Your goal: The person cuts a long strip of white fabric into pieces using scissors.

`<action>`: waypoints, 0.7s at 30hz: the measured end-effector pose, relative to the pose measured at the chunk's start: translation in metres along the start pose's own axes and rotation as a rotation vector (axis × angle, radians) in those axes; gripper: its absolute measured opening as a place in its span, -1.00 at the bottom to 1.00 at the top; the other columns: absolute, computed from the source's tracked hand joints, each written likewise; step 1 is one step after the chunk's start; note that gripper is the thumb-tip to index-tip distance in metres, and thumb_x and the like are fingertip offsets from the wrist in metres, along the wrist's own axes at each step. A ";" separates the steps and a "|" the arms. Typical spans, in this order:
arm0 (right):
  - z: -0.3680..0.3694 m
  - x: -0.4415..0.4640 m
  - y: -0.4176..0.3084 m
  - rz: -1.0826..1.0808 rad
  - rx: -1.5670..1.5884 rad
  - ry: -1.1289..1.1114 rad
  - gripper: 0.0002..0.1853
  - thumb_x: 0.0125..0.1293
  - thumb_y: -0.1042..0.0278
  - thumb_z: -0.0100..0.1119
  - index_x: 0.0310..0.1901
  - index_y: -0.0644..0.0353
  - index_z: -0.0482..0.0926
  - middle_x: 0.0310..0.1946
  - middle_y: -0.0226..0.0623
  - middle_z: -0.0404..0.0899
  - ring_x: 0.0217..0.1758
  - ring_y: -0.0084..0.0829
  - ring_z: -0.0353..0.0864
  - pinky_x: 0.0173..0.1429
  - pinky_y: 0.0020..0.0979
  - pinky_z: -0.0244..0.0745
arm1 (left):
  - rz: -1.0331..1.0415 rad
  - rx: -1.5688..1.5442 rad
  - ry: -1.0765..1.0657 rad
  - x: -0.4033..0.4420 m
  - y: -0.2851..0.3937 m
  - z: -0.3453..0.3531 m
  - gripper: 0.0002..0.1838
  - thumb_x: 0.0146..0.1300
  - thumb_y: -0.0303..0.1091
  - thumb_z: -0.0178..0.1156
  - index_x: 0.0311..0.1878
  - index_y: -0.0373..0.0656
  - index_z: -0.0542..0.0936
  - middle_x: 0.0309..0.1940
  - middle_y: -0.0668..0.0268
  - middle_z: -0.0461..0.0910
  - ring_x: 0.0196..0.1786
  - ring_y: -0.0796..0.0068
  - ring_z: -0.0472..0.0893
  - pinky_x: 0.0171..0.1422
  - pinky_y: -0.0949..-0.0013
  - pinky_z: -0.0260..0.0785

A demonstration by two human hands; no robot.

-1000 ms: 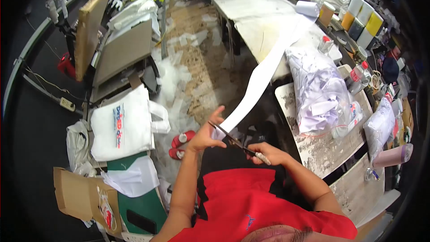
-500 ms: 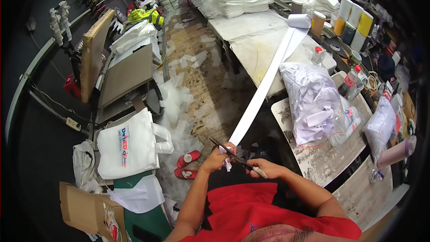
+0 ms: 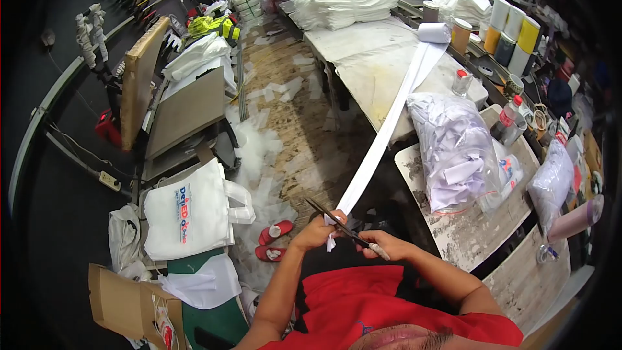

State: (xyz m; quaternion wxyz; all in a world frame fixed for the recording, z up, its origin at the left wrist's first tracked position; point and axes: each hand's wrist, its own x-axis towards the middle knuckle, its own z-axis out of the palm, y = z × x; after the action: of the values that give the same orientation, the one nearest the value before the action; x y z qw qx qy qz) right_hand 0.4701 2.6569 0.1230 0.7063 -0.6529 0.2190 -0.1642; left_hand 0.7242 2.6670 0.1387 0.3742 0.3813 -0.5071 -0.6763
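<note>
My left hand [image 3: 317, 231] is closed round the near end of a long white fabric strip [image 3: 383, 135], with a crumpled tail poking out below the fingers. The strip stretches up and right to a white roll [image 3: 434, 33] on the long table. In my right hand [image 3: 382, 245] are dark scissors [image 3: 334, 219] with wrapped, whitish handles. Their blades point up and left, across the top of my left hand and beside the strip.
A clear bag of white pieces [image 3: 453, 149] lies on the worn board [image 3: 447, 236] at right. White printed bags [image 3: 188, 210], an open cardboard box [image 3: 123, 298] and red slippers [image 3: 275, 232] are at left. Two people sit beyond the long table [image 3: 363, 48].
My left hand has gone from open fingers at the strip to a closed grip round its end. The strip has straightened. The view has tilted up, showing more of the far table.
</note>
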 end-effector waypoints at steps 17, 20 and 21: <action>0.014 0.000 -0.015 0.245 0.157 0.045 -0.61 0.38 0.04 0.33 -0.40 0.15 0.46 -0.58 -0.64 0.31 -0.52 -0.72 0.21 -0.44 -0.50 0.14 | 0.043 -0.005 0.075 0.002 -0.012 -0.008 -0.85 0.31 -0.61 0.00 -0.18 -0.19 0.53 -0.49 0.47 0.42 -0.46 0.69 0.37 -0.34 0.54 0.20; 0.011 0.001 -0.008 0.119 -0.045 0.102 -0.60 0.37 0.04 0.33 -0.42 0.16 0.45 -0.58 -0.60 0.32 -0.52 -0.69 0.22 -0.43 -0.47 0.14 | 0.098 -0.038 0.250 0.002 -0.008 -0.013 -0.87 0.35 -0.56 0.01 -0.19 -0.19 0.57 -0.50 0.47 0.45 -0.46 0.68 0.40 -0.36 0.54 0.22; 0.007 0.000 -0.006 0.101 -0.119 0.063 -0.67 0.35 0.10 0.35 -0.35 0.16 0.48 -0.54 -0.57 0.38 -0.49 -0.71 0.30 -0.41 -0.50 0.20 | 0.159 -0.081 0.405 0.002 -0.007 -0.017 -0.86 0.39 -0.53 0.02 -0.19 -0.20 0.59 -0.51 0.46 0.46 -0.46 0.68 0.41 -0.38 0.54 0.22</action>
State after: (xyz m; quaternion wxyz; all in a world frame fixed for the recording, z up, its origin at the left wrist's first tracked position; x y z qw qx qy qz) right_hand 0.4741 2.6623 0.1297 0.6664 -0.6763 0.2832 -0.1355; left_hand 0.7383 2.6598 0.1287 0.5354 0.4529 -0.4225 -0.5742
